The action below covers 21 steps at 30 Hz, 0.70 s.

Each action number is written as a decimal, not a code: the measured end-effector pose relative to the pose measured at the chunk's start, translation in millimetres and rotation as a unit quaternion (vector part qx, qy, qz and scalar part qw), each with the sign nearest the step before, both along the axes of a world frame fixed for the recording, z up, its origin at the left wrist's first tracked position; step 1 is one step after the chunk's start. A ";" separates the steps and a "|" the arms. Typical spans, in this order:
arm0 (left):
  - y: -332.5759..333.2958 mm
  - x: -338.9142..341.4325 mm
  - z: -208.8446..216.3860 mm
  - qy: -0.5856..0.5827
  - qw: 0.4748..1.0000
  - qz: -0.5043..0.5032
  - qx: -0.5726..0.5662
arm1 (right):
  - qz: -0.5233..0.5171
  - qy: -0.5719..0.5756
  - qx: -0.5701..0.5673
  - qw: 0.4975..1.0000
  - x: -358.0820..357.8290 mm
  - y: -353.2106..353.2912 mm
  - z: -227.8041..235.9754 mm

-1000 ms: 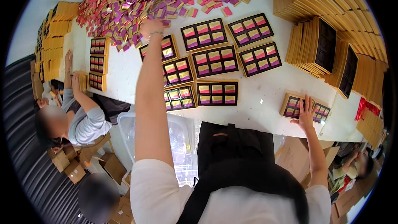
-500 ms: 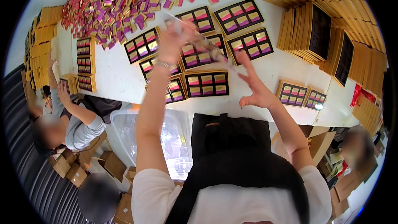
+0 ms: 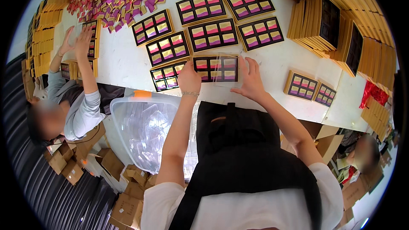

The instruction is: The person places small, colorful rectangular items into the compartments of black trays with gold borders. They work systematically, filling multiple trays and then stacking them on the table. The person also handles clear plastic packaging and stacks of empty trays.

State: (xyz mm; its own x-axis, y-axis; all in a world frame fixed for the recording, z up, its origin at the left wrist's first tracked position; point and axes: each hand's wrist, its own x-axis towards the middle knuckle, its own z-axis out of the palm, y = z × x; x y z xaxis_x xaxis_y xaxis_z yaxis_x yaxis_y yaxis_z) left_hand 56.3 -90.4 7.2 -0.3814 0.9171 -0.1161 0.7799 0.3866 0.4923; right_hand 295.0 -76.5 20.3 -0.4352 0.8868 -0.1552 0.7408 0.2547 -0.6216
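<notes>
A clear plastic cover (image 3: 220, 71) hangs tilted over a gold-edged black tray box (image 3: 204, 75) filled with pink, purple and gold wrapped pieces. My left hand (image 3: 189, 78) is closed at the cover's left side, its fingertips partly hidden. On the opposite side, my right hand (image 3: 252, 79) grips the cover's edge, thumb near the front corner and fingers near the back one. Just behind lies another filled box (image 3: 213, 35); to the left of my left hand sits a further filled box (image 3: 165, 76).
Loose wrapped pieces (image 3: 128, 0) heap at the far left. Stacked empty tray boxes (image 3: 315, 25) line the right. Two smaller filled boxes (image 3: 300, 86) sit at the right front. A clear plastic bin (image 3: 145, 132) stands below the table edge. A co-worker (image 3: 85, 115) works at the left.
My left hand has brought the clear cover down toward me over the front box. My right hand has moved slightly toward it and now meets its edge. The co-worker's hands have lifted.
</notes>
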 end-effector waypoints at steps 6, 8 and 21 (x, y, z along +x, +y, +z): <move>4.2 2.3 -17.6 -0.066 0.998 0.009 0.008 | 0.034 -0.116 0.059 0.991 -23.7 4.0 -5.6; 7.1 6.9 -10.1 -0.074 0.997 0.000 0.005 | 0.047 -0.135 0.071 0.987 -26.0 8.5 -6.7; 1.1 31.2 -6.3 -0.101 0.994 0.034 -0.039 | 0.106 -0.196 0.077 0.972 -24.5 14.5 -12.9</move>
State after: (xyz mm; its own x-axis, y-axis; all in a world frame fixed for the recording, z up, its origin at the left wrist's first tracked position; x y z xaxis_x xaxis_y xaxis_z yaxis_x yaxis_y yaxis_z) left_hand 87.5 -89.3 0.9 -0.4033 0.8754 -0.2665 0.6390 0.4778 0.6028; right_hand 270.5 -62.0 7.4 -0.5453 0.8092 -0.2189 0.8334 0.4954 -0.2448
